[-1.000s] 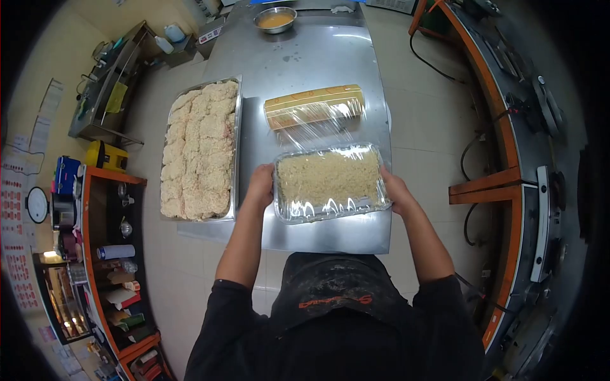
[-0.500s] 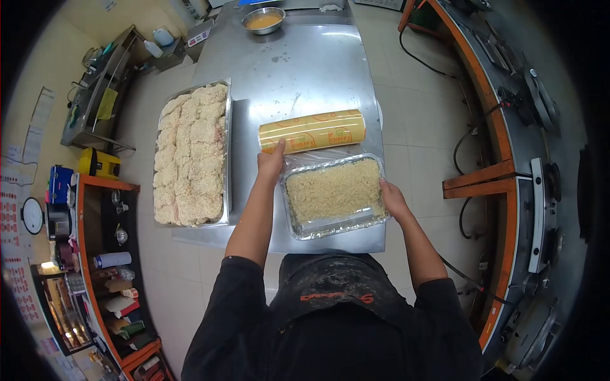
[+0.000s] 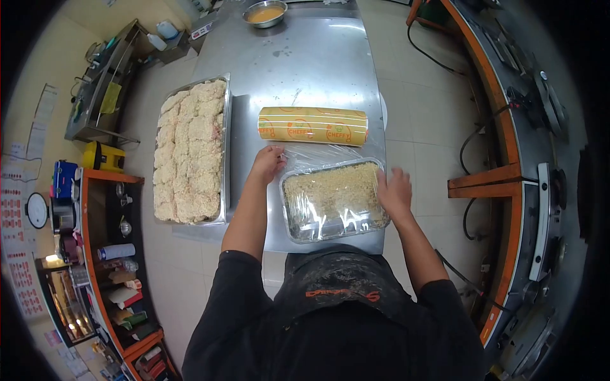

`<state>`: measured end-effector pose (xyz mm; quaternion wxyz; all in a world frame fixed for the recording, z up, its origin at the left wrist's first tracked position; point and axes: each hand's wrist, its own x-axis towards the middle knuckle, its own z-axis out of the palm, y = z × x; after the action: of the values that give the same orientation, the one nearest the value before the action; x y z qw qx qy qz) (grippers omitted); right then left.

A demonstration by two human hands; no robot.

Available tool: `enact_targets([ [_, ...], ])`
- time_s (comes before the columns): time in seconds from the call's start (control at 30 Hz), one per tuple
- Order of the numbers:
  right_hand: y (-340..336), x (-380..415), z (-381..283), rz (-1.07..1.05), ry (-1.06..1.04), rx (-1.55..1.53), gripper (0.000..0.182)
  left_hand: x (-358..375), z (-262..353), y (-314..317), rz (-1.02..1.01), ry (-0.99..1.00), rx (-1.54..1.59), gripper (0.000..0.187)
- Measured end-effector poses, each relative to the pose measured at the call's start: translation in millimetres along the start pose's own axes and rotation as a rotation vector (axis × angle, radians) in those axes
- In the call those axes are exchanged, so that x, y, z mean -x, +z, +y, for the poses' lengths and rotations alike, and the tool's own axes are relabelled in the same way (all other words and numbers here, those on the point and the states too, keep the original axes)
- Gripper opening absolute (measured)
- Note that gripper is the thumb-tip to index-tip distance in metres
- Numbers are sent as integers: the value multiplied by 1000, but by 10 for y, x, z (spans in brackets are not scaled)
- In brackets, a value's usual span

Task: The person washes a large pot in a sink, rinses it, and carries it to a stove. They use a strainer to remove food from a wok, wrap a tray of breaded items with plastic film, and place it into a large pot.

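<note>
A foil tray [image 3: 287, 219] of pale crumbs [image 3: 333, 184] lies near the table's front edge, with clear cling film [image 3: 324, 154] stretched over it from a yellow printed roll [image 3: 311, 126] just behind. At the film's left edge, my left hand [image 3: 268, 165] has its fingers bent together, seemingly pinching the film. My right hand [image 3: 395, 192] is at the tray's right rim, fingers raised and apart, with the thumb side near the film.
A large metal tray [image 3: 227, 140] of crumb-coated pieces [image 3: 190, 152] stands to the left on the steel table [image 3: 305, 70]. At the far end is a metal bowl [image 3: 265, 14] of orange-brown liquid. Orange-framed shelves [image 3: 86, 222] line the left, and cooking equipment [image 3: 540, 222] the right.
My left hand has come off the roll to the film's left edge. The roll has turned a little and sits straighter. Film now shines across the tray's front, and my right hand's fingers have lifted.
</note>
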<state>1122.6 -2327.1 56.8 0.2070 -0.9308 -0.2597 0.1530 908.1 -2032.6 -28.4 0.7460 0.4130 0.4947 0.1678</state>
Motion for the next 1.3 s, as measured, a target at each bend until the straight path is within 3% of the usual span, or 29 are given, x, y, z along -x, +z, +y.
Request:
enact_targets([
  [0.1, 12, -344, -805, 122, -491, 8, 59, 79, 24, 45, 18, -66, 247, 9],
  [0.17, 128, -491, -1333, 185, -791, 204, 69, 62, 10, 77, 32, -83, 316, 8],
  [0.27, 532, -853, -1576, 180, -863, 555, 83, -15, -57, 94, 76, -52, 289, 9],
  [0.37, 220, -1305, -1863, -403, -747, 495, 97, -31, -95, 85, 170, 0, 81, 12],
  [0.43, 156, -1741, -1897, -469, -715, 457, 100, 12, -68, 142, 197, 28, -6, 13],
  [0.53, 200, -2312, -1858, -336, -614, 342, 89, -10, -40, 252, 225, 65, -117, 18],
  [0.63, 263, -2493, -1783, -404, -465, 335, 94, -171, -163, 262, 328, 189, -353, 23],
  [0.73, 278, -2294, -1732, 78, -279, 269, 103, -160, -114, 332, 449, 265, -723, 30],
  [0.77, 232, -2230, -1749, 40, -190, 186, 105, -88, 5, 417, 485, 276, -860, 33],
  [0.87, 138, -2198, -1777, -36, 3, -41, 109, 118, 458, 947, 748, 854, -1156, 46],
  [0.93, 165, -2234, -1693, -45, 32, -145, 110, 64, 813, 1366, 409, 987, -1234, 54],
  [0.97, 165, -2264, -1625, -37, 30, -207, 101, 12, 976, 1586, 275, 1096, -1396, 55],
  [1.07, 710, -2582, -929, 368, 102, -623, 80, -364, 1141, 2016, -153, 1259, -1600, 56],
  [1.1, 758, -2586, -603, 282, 251, -759, 70, -490, 1160, 2106, -294, 1282, -1618, 55],
  [1.17, 753, -2231, -242, -72, 394, -934, 54, -666, 1131, 2194, -329, 1169, -1712, 54],
  [1.2, 754, -1974, -172, -336, 386, -968, 48, -716, 1111, 2228, -349, 1106, -1759, 53],
  [1.27, 751, -1618, -313, -586, 278, -1136, 39, -728, 1183, 2302, -357, 1049, -1837, 53],
  [1.3, 716, -1605, -355, -555, 243, -1136, 36, -679, 1238, 2353, -357, 1049, -1880, 51],
])
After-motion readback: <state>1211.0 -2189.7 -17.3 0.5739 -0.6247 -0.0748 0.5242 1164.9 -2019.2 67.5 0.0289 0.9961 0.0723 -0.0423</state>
